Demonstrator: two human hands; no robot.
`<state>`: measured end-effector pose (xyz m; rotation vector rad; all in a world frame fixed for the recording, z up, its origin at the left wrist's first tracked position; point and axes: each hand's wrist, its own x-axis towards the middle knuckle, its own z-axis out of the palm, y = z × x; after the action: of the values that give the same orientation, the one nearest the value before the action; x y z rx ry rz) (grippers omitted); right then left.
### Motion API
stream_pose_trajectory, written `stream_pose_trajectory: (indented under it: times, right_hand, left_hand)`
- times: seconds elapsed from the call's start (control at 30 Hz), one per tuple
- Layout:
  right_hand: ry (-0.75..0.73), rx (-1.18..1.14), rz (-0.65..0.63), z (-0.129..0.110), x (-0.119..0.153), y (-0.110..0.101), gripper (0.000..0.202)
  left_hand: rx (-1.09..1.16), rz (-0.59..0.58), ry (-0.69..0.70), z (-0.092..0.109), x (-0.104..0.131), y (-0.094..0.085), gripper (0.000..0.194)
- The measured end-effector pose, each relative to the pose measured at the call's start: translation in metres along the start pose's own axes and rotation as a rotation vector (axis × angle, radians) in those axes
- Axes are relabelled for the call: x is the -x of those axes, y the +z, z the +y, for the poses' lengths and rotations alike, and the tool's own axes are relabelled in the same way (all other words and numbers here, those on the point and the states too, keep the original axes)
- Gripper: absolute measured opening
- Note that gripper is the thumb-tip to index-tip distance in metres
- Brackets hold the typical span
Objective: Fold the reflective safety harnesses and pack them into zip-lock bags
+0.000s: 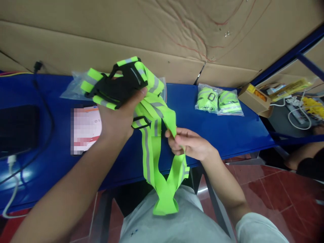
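Note:
My left hand [118, 114] grips the bundled upper part of a neon-green reflective harness [155, 113], around its black panel [124, 82]. Grey reflective stripes run along the green straps. A black slide buckle [141, 122] hangs just right of my left wrist. My right hand [189, 143] is closed on one strap, pinching it between thumb and fingers. Below, the straps hang in a loop and meet at a green crossing piece [165, 199] in front of my shirt. Part of the black panel and my left fingers are hidden behind each other.
Two clear bags of folded green harnesses [207, 99] lie on the blue table [174, 98]. A cardboard box [254, 99] stands at the right end. Left are a phone-like device [86, 130], a black case [19, 130] and cables. Cardboard [101, 30] lines the back.

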<state>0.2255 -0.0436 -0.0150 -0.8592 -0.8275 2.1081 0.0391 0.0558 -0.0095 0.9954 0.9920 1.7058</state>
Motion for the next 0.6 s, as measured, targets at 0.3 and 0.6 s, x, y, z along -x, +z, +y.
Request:
stream_pose_trajectory:
  times: [0.3,0.6]
  right_hand:
    - [-0.59,0.913,0.622,0.02,0.016,-0.002,0.015]
    - [-0.675,1.463,0.5,0.068,0.025,0.012,0.079]
  left_hand:
    - [0.096,0.116,0.119,-0.002,-0.009,-0.003,0.056]
    - [0.108,0.188,-0.13,0.011,-0.006,0.003,0.054]
